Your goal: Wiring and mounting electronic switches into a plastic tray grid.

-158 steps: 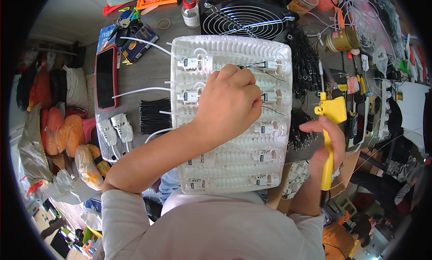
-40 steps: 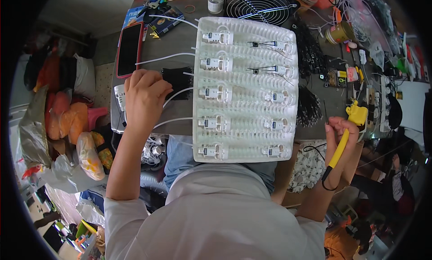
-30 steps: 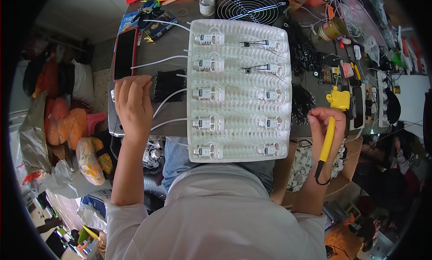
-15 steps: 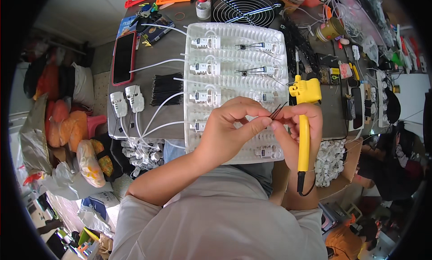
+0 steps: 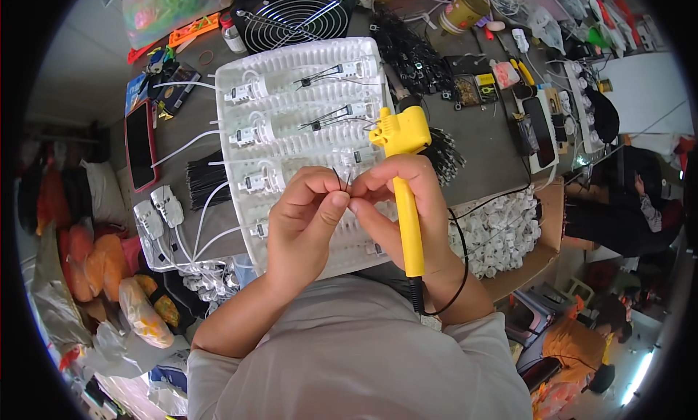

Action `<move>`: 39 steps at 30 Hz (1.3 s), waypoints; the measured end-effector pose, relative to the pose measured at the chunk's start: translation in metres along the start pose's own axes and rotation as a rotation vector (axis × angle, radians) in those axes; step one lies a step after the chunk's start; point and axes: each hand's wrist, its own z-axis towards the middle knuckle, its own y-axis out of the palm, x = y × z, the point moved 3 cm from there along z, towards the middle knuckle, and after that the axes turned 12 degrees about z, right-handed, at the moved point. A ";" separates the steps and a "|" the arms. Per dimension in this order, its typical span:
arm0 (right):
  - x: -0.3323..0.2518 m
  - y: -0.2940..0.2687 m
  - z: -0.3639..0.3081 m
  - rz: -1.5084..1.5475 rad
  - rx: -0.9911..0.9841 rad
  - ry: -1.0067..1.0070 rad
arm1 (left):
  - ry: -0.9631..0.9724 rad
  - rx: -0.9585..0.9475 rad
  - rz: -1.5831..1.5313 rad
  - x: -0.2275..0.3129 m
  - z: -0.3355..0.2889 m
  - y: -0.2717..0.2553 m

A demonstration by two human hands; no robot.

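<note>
Both hands have come inward from the right edge of the white tray (image 5: 291,53). Thin black wires (image 5: 337,179), above its right half, lean up-left where they slanted up-right. Left hand (image 5: 297,227) and right hand (image 5: 430,202) pinch them, fingertips nearly meeting, wrists low; the right also cradles the yellow tool (image 5: 409,227), head toward the desk's (image 5: 494,140) far edge, handle running back.

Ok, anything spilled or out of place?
Nothing visibly spilled. One oddity: the white tray sticks out past the near edge of the table, so that end may lack support.
</note>
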 end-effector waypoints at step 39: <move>-0.002 -0.007 0.003 0.131 0.073 0.021 | -0.128 -0.111 0.491 0.021 -0.002 -0.015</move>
